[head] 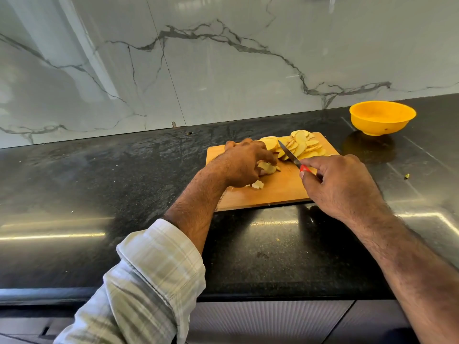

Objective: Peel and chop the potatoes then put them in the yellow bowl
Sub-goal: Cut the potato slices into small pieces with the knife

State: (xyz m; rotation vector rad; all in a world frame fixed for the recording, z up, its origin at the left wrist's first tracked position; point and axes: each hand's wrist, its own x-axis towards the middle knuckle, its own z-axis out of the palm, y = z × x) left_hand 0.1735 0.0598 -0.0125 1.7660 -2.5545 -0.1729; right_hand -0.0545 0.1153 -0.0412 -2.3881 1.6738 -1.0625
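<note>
A wooden cutting board lies on the black counter. Several pale yellow potato slices are piled at its far edge. My left hand rests on the board's left part, its fingers curled around a small potato piece. A loose potato bit lies just below that hand. My right hand grips a small knife by its red handle, with the blade pointing up and left over the slices. The yellow bowl stands at the back right, apart from the board, and looks empty.
The black stone counter runs left and right, with a marble wall behind it. A small green scrap lies on the counter to the right of the board. Drawer fronts sit below the counter's front edge.
</note>
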